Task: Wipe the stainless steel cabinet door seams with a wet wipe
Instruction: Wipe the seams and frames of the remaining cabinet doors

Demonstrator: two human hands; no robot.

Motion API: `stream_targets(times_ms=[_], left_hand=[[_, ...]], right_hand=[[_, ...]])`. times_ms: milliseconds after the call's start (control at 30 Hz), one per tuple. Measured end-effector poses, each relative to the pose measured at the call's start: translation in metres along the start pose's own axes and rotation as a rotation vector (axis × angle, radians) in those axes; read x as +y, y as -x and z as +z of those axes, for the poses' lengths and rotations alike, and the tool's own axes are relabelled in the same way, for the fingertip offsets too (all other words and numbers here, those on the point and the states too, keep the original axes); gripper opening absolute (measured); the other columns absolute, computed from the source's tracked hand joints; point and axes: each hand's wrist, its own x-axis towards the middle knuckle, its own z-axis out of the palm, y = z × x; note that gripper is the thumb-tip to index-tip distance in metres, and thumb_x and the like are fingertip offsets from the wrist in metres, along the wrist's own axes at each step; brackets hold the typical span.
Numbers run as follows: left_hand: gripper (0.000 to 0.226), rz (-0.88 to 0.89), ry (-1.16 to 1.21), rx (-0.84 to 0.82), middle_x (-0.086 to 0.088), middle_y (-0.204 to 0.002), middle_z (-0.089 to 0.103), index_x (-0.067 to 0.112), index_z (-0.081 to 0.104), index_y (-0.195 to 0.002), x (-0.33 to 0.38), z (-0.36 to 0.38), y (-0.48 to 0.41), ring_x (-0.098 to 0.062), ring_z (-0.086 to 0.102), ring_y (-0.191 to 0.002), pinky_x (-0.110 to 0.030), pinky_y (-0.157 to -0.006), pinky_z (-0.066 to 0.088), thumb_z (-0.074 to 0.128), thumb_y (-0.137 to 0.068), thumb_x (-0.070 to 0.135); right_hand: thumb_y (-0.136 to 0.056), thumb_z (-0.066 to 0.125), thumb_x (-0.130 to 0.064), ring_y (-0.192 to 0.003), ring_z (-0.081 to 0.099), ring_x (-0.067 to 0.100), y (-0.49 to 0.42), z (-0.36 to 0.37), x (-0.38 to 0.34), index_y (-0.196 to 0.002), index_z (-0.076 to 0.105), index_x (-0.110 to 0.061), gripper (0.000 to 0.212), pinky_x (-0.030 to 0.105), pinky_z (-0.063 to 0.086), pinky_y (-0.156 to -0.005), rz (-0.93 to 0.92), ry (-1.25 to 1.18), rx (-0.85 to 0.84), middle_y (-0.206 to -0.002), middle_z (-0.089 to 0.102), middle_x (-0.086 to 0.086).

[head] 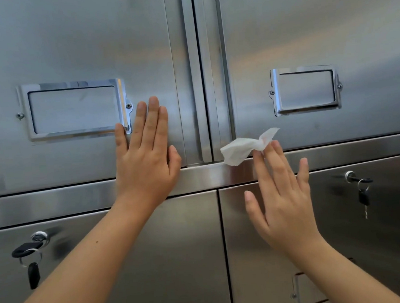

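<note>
Stainless steel cabinet doors fill the view. A vertical seam runs between the two upper doors, and a horizontal rail separates them from the lower doors. My left hand lies flat on the upper left door, fingers straight, beside its label frame. My right hand holds a crumpled white wet wipe with its straight fingertips against the bottom edge of the upper right door, just right of the seam's lower end. The thumb and little finger are spread away.
Chrome label frames sit on the upper left door and upper right door. Keys hang from locks in the lower left door and lower right door. A vertical seam divides the lower doors.
</note>
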Motion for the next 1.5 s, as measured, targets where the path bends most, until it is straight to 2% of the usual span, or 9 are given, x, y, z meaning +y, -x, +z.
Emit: stream_targets(times_ms=[267, 667, 933, 1100, 1267, 1500], left_hand=[[0.059, -0.005, 0.051, -0.029, -0.016, -0.149, 0.028, 0.002, 0.033, -0.141, 0.013, -0.004, 0.017, -0.03, 0.023, -0.138, -0.052, -0.109, 0.011, 0.038, -0.086, 0.021], [0.055, -0.005, 0.172, -0.114, -0.013, -0.145, 0.033, 0.003, 0.043, -0.135, 0.055, -0.02, 0.093, -0.026, 0.027, -0.136, -0.054, -0.107, 0.02, 0.041, -0.083, 0.021], [0.058, -0.062, 0.294, -0.176, -0.012, -0.147, 0.029, 0.006, 0.036, -0.138, 0.071, -0.043, 0.123, -0.024, 0.022, -0.138, -0.053, -0.109, 0.013, 0.041, -0.083, 0.021], [0.059, -0.074, 0.355, -0.248, -0.012, -0.148, 0.028, 0.008, 0.03, -0.14, 0.082, -0.06, 0.145, -0.024, 0.019, -0.139, -0.052, -0.11, 0.011, 0.04, -0.084, 0.021], [0.06, -0.087, 0.419, -0.298, -0.012, -0.148, 0.029, 0.007, 0.033, -0.141, 0.086, -0.075, 0.161, -0.024, 0.019, -0.139, -0.052, -0.11, 0.01, 0.04, -0.083, 0.021], [0.061, -0.136, 0.543, -0.364, -0.01, -0.149, 0.027, 0.009, 0.032, -0.141, 0.089, -0.095, 0.182, -0.021, 0.016, -0.14, -0.048, -0.111, 0.008, 0.039, -0.083, 0.023]], right_hand=[[-0.086, 0.04, -0.028, -0.133, 0.032, 0.027, 0.018, -0.017, 0.007, -0.131, 0.048, 0.002, 0.055, 0.052, 0.015, -0.108, -0.078, 0.006, -0.11, -0.14, 0.043, 0.019], [-0.086, 0.042, -0.025, -0.13, 0.036, 0.027, 0.052, -0.027, 0.002, -0.127, 0.051, -0.001, 0.049, 0.052, 0.017, -0.108, -0.147, -0.007, -0.168, -0.137, 0.044, 0.017], [-0.091, 0.036, -0.026, -0.13, 0.037, 0.028, 0.083, -0.041, -0.008, -0.127, 0.052, 0.0, 0.047, 0.054, 0.018, -0.107, -0.142, -0.023, -0.23, -0.137, 0.045, 0.017], [-0.086, 0.042, -0.026, -0.13, 0.039, 0.03, 0.098, -0.054, -0.018, -0.127, 0.053, 0.0, 0.05, 0.053, 0.02, -0.106, -0.164, 0.027, -0.304, -0.137, 0.046, 0.018], [-0.086, 0.042, -0.026, -0.126, 0.044, 0.034, 0.106, -0.071, -0.029, -0.125, 0.055, 0.0, 0.049, 0.053, 0.02, -0.106, -0.161, 0.066, -0.367, -0.135, 0.048, 0.018], [-0.086, 0.042, -0.025, -0.127, 0.043, 0.031, 0.12, -0.092, -0.044, -0.127, 0.052, -0.001, 0.049, 0.051, 0.019, -0.108, -0.135, 0.093, -0.421, -0.136, 0.048, 0.017]])
